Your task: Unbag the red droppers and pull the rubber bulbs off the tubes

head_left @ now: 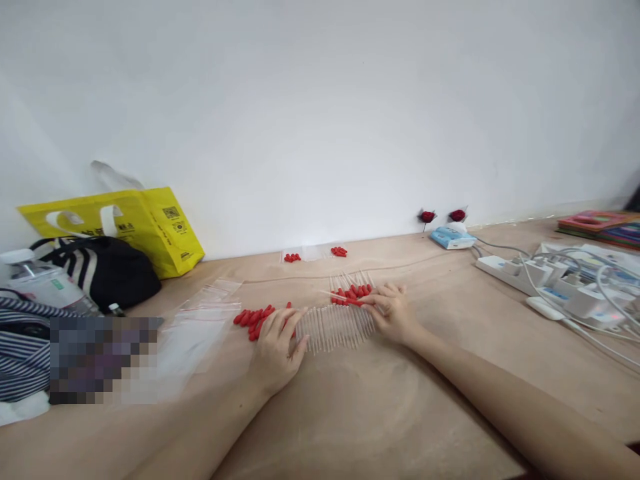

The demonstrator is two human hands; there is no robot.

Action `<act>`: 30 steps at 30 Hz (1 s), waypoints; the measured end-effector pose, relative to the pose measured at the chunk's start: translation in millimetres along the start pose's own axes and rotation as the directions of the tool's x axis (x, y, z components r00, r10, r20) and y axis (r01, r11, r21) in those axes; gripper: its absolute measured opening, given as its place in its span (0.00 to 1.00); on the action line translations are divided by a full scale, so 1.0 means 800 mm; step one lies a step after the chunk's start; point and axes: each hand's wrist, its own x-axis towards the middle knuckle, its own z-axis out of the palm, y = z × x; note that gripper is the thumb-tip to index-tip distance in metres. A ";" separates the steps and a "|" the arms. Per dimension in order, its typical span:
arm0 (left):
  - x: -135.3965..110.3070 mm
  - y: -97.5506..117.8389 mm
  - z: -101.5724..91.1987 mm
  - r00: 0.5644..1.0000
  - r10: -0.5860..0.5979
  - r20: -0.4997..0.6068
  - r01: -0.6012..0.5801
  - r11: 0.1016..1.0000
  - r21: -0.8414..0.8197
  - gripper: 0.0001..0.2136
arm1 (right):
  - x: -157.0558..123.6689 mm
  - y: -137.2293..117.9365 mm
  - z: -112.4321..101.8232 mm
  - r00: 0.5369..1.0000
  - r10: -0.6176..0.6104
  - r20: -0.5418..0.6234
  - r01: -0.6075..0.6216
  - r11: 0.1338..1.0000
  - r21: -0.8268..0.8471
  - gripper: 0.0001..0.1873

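Note:
A row of clear thin tubes (334,328) lies side by side on the wooden table (380,413). My left hand (278,347) rests flat at the row's left end, fingers stretched out, beside a small heap of red caps (254,317). My right hand (391,311) is at the row's right end, its fingers curled in a pinch on a tube with a red cap (345,299). More red-capped tubes (354,291) lie just beyond it.
Clear plastic bags (200,333) lie left of the tubes. A yellow bag (135,223) and a dark striped bag (100,267) stand at the left wall. A power strip with chargers and cables (555,283) is at right, beside books (600,223).

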 end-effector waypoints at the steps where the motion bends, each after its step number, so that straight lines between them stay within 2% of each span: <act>1: 0.000 0.001 0.000 1.000 0.018 -0.011 -0.017 0.999 0.041 0.18 | -0.003 -0.009 0.000 0.998 -0.060 0.019 0.060 0.998 0.028 0.09; 4: 0.001 0.009 0.000 0.994 0.105 -0.043 -0.099 0.988 0.117 0.16 | -0.011 -0.033 0.004 0.977 -0.207 0.048 0.201 0.974 0.103 0.09; 7: 0.001 0.016 0.001 0.984 0.171 -0.044 -0.165 0.980 0.108 0.09 | -0.017 -0.045 0.009 0.957 -0.284 0.064 0.274 0.952 0.134 0.09; 11: -0.001 0.021 0.003 0.987 0.159 -0.022 -0.157 0.986 0.063 0.08 | -0.019 -0.049 0.012 0.953 -0.294 0.069 0.283 0.950 0.131 0.10; 16: -0.001 0.023 0.005 0.986 0.166 -0.027 -0.164 0.984 0.071 0.07 | -0.018 -0.059 0.018 0.950 -0.313 0.009 0.313 0.949 0.043 0.13; 22: 0.000 0.025 0.001 0.980 0.200 -0.001 -0.199 0.976 0.083 0.08 | -0.020 -0.065 0.032 0.912 -0.401 -0.090 0.394 0.915 -0.090 0.05; 30: -0.003 0.026 -0.002 0.976 0.218 0.012 -0.218 0.974 0.058 0.09 | -0.026 -0.064 0.025 0.895 -0.443 -0.043 0.436 0.892 -0.115 0.08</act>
